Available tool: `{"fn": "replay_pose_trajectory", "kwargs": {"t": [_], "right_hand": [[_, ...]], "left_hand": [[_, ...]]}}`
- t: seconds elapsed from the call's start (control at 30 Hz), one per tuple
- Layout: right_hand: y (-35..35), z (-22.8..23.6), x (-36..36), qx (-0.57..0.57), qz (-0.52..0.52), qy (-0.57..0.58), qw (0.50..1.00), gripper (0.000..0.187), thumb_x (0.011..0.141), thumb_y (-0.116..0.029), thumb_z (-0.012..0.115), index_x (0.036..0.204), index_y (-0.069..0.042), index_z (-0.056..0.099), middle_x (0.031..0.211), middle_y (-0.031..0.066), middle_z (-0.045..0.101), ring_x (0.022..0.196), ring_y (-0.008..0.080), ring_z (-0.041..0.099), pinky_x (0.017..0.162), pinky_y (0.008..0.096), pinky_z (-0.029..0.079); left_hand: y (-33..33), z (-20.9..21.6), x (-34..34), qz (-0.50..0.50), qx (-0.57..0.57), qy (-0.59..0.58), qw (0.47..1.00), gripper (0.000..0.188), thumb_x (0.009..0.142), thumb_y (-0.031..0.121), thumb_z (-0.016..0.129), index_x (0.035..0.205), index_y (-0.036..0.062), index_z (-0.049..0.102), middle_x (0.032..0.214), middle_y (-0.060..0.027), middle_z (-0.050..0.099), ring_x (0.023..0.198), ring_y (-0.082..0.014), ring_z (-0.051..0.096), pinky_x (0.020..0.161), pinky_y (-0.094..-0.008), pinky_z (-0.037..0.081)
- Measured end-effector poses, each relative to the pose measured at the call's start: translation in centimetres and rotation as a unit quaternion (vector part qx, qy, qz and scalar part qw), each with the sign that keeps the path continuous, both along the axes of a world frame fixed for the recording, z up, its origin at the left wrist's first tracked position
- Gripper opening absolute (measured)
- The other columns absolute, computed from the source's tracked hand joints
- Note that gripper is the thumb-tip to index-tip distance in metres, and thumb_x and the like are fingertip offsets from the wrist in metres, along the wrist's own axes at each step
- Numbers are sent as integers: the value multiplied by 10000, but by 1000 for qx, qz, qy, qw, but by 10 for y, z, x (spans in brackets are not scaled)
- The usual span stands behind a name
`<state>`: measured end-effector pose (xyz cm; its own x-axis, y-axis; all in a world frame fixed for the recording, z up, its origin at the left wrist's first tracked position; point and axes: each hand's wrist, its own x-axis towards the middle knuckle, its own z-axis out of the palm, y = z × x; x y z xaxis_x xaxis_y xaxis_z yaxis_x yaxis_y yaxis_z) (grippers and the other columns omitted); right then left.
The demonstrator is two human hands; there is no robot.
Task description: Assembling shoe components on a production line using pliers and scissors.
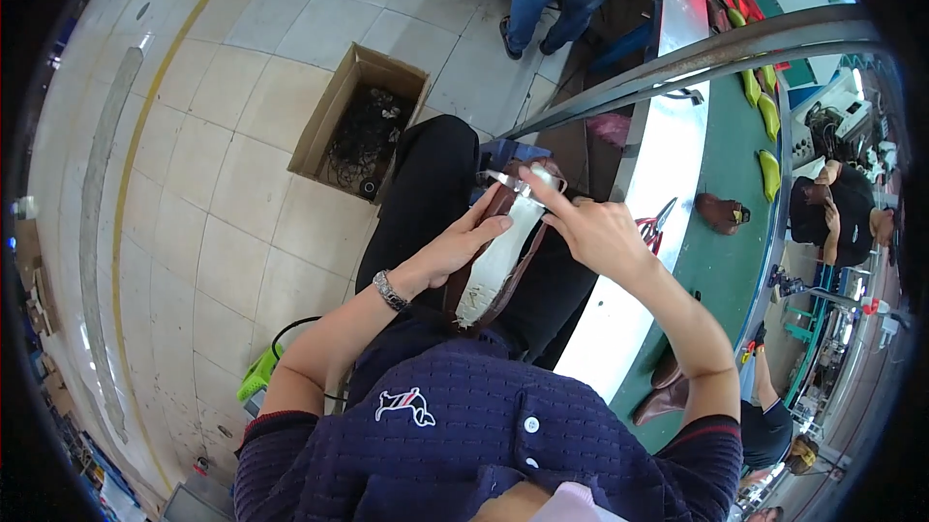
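Note:
A brown leather shoe upper (474,288) lies sole-up over my lap, its white underside (503,243) facing me. That underside looks rough and flaky at the near end. My left hand (463,246) is closed around the left side of the shoe, thumb on the white surface. At the far end, my right hand (590,224) is bent over the shoe with its index finger pressed down. A shiny metal tool (505,180) lies under that finger, and my right hand seems closed on it; its exact kind is hidden.
A cardboard box (308,140) with dark scraps stands on the tiled floor. To my right, red-handled pliers (660,222) lie on a white ledge beside a green conveyor (711,270) carrying a brown boot (721,214) and yellow-green shoe lasts (768,174). A metal bar (697,62) crosses ahead. Other people stand nearby.

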<state>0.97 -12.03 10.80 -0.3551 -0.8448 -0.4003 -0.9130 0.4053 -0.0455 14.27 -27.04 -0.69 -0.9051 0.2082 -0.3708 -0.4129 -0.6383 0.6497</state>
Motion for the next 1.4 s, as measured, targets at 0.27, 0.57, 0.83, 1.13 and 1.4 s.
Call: {"fn": "replay_pose_trajectory", "kwargs": {"t": [0.27,0.57,0.83,1.13,1.4], "right_hand": [[14,-15,6,-125,-24,-29,992,640,963,-276,542,1513,-268,215,614,96,620,469,228,611,426,343,480],[20,-24,31,-83,-48,-31,995,682,938,-269,579,1512,-267,210,622,96,625,473,251,610,435,367,469],[17,-16,41,-172,-50,-67,981,687,925,-242,591,1507,-228,226,575,103,597,454,251,594,430,368,466],[15,-16,50,-185,-48,-83,978,683,922,-241,589,1508,-249,237,526,89,571,439,244,589,413,363,453],[14,-21,54,-65,-83,-98,990,714,930,-234,577,1520,-272,179,545,99,583,432,243,588,402,362,461]], "left_hand": [[-5,-6,0,-15,4,-4,1000,747,972,278,558,1546,146,99,1454,-89,374,1280,-167,399,1063,-301,337],[-13,2,-1,-42,-7,-11,999,854,915,244,641,1547,150,74,1437,-90,387,1265,-174,413,1060,-313,346],[-19,1,2,-63,18,-49,997,923,859,154,697,1549,209,87,1435,-65,389,1272,-171,410,1064,-322,344],[-21,-8,9,-71,7,3,997,1025,799,76,743,1551,208,61,1502,-51,304,1345,-178,345,1093,-336,311],[4,-4,48,54,123,-68,989,628,1012,311,474,1536,151,166,1484,-64,351,1325,-152,378,1089,-317,322]]}}
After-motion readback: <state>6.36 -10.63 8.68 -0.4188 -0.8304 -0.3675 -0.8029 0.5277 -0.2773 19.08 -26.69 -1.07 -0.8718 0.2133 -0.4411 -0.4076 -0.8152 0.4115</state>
